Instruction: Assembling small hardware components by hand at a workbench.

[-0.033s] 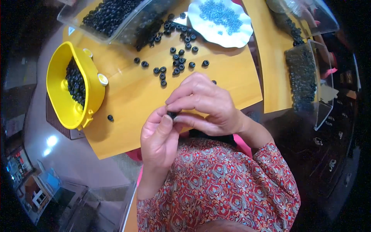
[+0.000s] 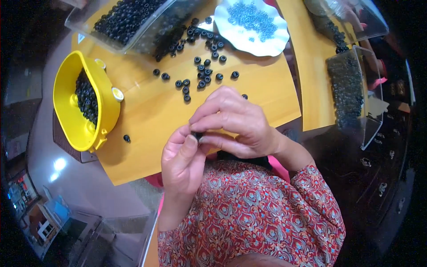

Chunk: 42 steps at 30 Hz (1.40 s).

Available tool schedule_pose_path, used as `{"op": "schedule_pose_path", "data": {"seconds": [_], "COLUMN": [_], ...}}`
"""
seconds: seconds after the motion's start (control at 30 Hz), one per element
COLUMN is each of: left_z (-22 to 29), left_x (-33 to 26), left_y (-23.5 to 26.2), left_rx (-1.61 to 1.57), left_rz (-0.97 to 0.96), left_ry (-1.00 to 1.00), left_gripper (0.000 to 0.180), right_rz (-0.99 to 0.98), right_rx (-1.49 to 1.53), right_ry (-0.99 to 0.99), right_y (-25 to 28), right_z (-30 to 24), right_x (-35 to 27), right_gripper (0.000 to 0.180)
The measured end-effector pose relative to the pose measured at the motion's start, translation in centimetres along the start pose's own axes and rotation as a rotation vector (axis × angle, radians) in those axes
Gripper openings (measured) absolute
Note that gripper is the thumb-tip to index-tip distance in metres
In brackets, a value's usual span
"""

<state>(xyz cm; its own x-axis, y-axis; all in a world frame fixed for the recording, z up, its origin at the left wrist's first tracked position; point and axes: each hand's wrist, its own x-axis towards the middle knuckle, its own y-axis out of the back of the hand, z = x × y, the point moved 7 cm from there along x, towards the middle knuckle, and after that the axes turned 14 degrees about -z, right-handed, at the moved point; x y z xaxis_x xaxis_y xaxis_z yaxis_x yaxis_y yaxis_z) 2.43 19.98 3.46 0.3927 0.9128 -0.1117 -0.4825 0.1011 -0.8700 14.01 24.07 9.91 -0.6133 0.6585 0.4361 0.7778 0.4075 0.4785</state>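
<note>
Above my lap, at the near edge of the yellow work surface, my left hand (image 2: 181, 160) and my right hand (image 2: 238, 124) meet fingertip to fingertip. Pinched between them is a small black ring-shaped part (image 2: 197, 134), mostly covered by the fingers. The left thumb presses it from the near side, and the right thumb and index finger close on it from the right. Similar black ring-shaped parts (image 2: 201, 75) lie scattered just beyond my hands. One single black part (image 2: 126, 138) rests to the left, near a yellow tub (image 2: 113, 100) that holds more dark pieces.
A clear bin (image 2: 147, 27) full of black parts stands at the far left. Beside it, a white wavy-edged plate (image 2: 267, 48) carries small clear rings (image 2: 253, 20). Across a gap on the right, another person's arm (image 2: 371, 51) shows by clear bins (image 2: 369, 98) of dark parts.
</note>
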Motion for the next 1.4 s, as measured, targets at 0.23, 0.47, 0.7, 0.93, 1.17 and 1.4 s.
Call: {"op": "schedule_pose_path", "data": {"seconds": [0.23, 0.47, 0.7, 0.93, 1.17, 1.4], "left_z": [0.2, -0.6, -1.3, -1.3, -1.2, -1.3], "left_x": [0.4, 0.9, 1.6, 2.4, 2.3, 1.3], "left_y": [1.0, 1.1, 1.9, 2.2, 2.2, 2.3], "left_rx": [-0.071, -0.014, -0.071, -0.099, -0.096, -0.096], "left_rz": [-0.099, -0.065, 0.008, -0.024, -0.044, 0.008], "left_ry": [-0.018, 0.017, 0.063, 0.072, 0.079, 0.096], "left_gripper": [0.028, 0.024, 0.022, 0.023, 0.022, 0.022], "right_rz": [0.033, 0.144, 0.013, 0.007, -0.014, 0.152], "right_rx": [-0.240, -0.774, -0.856, -0.916, -0.856, -0.785], "right_ry": [-0.099, -0.330, -0.268, -0.215, -0.150, -0.312], "right_y": [5.6, 13.3, 12.2, 11.4, 9.8, 12.6], "right_z": [3.7, 12.4, 15.2, 15.3, 11.8, 12.7], "right_x": [0.0, -1.9, -0.8, 0.3, 1.2, -0.4], "right_gripper": [0.019, 0.011, 0.010, 0.003, 0.010, 0.008]}}
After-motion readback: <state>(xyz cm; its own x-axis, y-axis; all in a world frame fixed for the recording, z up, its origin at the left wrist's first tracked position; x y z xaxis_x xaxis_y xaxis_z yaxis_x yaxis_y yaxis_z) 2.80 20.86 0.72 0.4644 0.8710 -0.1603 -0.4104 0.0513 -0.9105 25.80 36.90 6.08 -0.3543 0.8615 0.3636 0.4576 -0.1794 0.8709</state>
